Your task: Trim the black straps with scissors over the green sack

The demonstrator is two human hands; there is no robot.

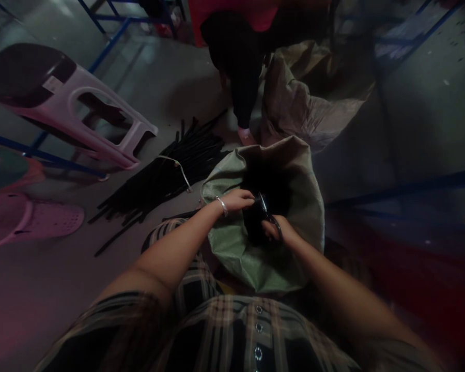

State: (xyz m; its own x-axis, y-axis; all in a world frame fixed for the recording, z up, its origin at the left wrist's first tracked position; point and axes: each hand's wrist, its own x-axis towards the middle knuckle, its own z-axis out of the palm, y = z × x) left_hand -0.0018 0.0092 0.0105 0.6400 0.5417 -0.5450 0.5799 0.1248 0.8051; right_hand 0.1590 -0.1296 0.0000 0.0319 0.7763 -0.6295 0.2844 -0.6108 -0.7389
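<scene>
A green woven sack [232, 237] stands open in front of me, its inside deep in shadow and full of dark material I cannot make out. Over its mouth, my right hand [279, 230] is closed around black-handled scissors [265, 204], blades pointing up and to the left. My left hand [237, 199], a bracelet at the wrist, reaches in from the left. Its fingers are pinched together right beside the blades, and whatever dark thing they hold blends into the black behind. Left of the sack, a bundle of long black strips [151, 178] lies on the floor.
A pale cord [178, 168] ties the strips. Behind my sack, a person in dark clothing [236, 57] bends down by another woven sack [302, 106]. A plastic stool [101, 113] and pink basket [50, 217] are at left. Blue metal frames [112, 44] stand around.
</scene>
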